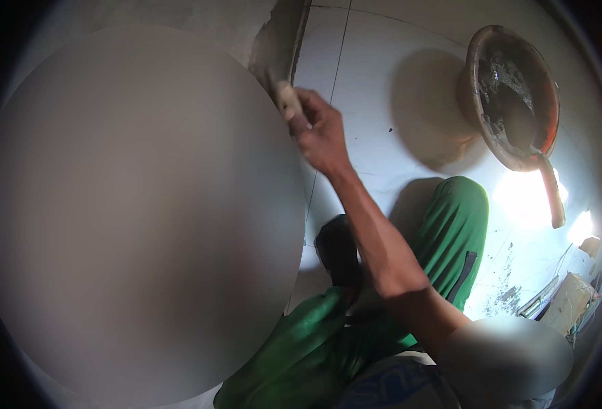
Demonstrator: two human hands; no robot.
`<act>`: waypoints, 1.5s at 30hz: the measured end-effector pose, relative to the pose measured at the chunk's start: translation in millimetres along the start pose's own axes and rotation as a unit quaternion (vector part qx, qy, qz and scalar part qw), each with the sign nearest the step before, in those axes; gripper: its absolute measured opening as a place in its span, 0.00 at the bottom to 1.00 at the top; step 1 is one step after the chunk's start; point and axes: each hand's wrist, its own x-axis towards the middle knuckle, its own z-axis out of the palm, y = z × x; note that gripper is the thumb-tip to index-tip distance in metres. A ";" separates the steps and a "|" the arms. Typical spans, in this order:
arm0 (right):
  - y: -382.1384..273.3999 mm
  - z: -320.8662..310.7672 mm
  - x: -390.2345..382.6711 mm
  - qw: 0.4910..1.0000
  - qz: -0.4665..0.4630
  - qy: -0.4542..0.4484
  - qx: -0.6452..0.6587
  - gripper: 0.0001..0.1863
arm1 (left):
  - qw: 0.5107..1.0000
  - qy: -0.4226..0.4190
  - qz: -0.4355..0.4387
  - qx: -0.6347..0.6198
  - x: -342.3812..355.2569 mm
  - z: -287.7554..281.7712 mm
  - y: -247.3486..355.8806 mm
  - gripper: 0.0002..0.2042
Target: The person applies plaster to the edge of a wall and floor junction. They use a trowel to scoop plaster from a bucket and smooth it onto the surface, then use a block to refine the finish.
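My right hand [321,133] is closed around a hand tool with a pale handle [287,101]. The tool's far end is smeared and partly covered, so its exact kind does not show. It is at a strip of dark, wet-looking mortar [280,41] along the edge where the grey surface meets the white tiles. My left hand does not show; a large blurred patch covers the left side of the view.
White floor tiles [369,82] lie right of the strip. A brown basin [475,82] holds wet grey mortar, with a tool's handle [552,194] over its rim. My green-trousered knee [461,211] is raised nearby. Assorted items, including a tan block [567,303], lie at lower right.
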 end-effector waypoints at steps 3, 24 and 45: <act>9.5 -15.4 51.0 0.995 -0.031 0.072 -0.057 0.19 | 1.000 -0.002 -0.003 -0.020 -1.0 4.0 -3.2 0.09; -16.3 9.1 108.6 0.982 0.122 0.127 0.072 0.12 | 0.996 -0.007 0.007 -0.086 2.0 -0.8 3.8 0.12; -96.6 -61.5 158.1 0.993 -0.103 0.059 0.023 0.16 | 0.994 0.004 -0.023 -0.102 4.1 0.5 6.9 0.14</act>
